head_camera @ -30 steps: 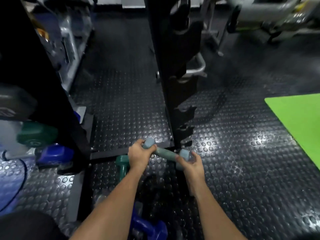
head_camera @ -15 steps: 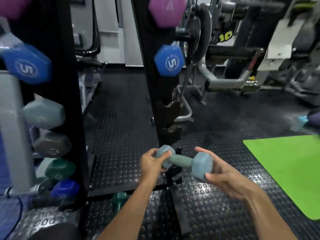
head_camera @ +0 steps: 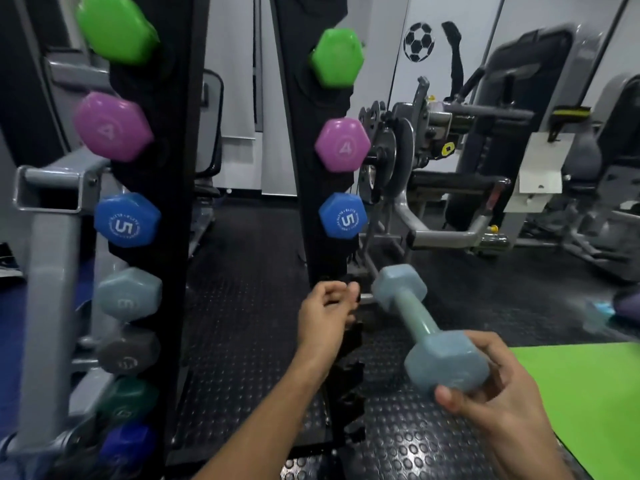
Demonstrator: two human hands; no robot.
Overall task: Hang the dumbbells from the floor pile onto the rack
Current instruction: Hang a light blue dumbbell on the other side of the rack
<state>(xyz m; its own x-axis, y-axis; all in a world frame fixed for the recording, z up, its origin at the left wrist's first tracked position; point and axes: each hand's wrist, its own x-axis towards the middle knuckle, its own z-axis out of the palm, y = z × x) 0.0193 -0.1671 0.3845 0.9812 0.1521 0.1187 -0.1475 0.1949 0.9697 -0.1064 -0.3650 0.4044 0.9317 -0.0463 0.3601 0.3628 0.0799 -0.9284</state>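
Note:
My right hand (head_camera: 498,407) grips the near head of a grey-blue dumbbell (head_camera: 415,317), which points away toward the black rack post (head_camera: 304,188). My left hand (head_camera: 327,313) is off the dumbbell, fingers loosely curled, just in front of the post's empty hooks (head_camera: 346,355). Higher on this post hang a green (head_camera: 337,57), a purple "4" (head_camera: 343,145) and a blue "5" dumbbell (head_camera: 343,216). The left post (head_camera: 169,202) carries several dumbbells from green at the top to dark blue at the bottom. The floor pile is out of view.
A grey metal frame (head_camera: 48,237) stands at the far left. Weight machines (head_camera: 467,188) fill the right background. A green mat (head_camera: 595,393) lies on the studded black floor (head_camera: 242,323) at the right.
The view has tilted up from the floor to the racks. My left hand has let go of the dumbbell, and my right hand has lifted it and swung its far head toward the rack.

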